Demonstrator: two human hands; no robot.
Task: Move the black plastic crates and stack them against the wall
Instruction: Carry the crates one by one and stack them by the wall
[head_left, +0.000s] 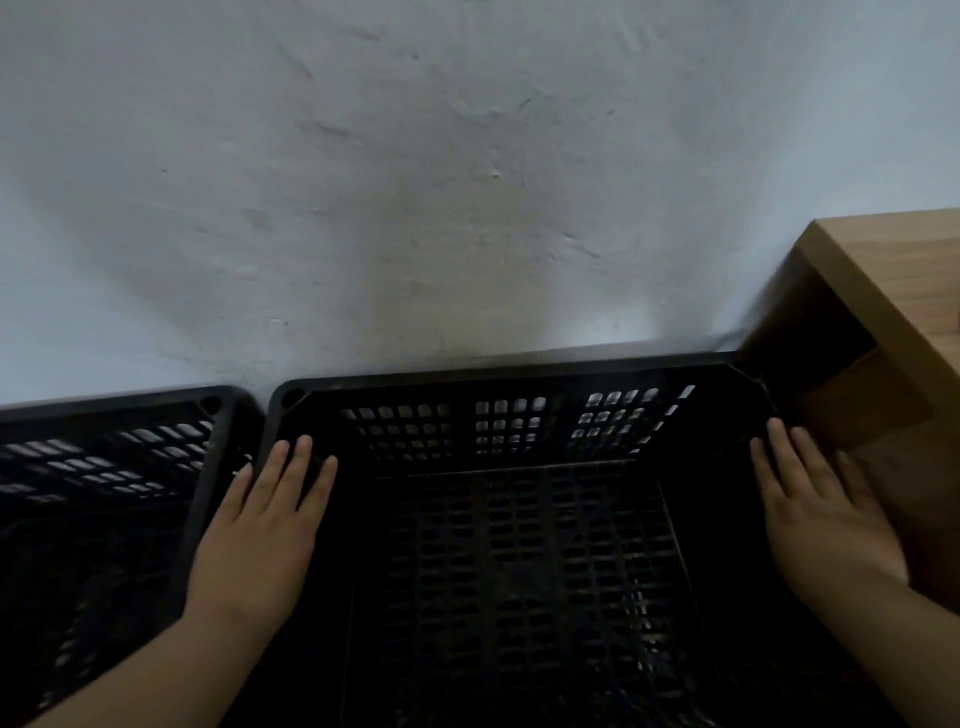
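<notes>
A black plastic crate (509, 384) with a perforated wall and floor stands right in front of me, its far rim against the white wall (467, 182). My left hand (260, 525) lies flat on the crate's left rim, fingers straight. My right hand (821, 509) lies flat on its right rim, fingers straight too. A second black crate (130, 415) sits beside it on the left, also against the wall. Whether either crate rests on another is hidden.
A wooden cabinet or table (893, 291) stands close against the right side of the crate, next to my right hand. The two crates nearly touch at their rims.
</notes>
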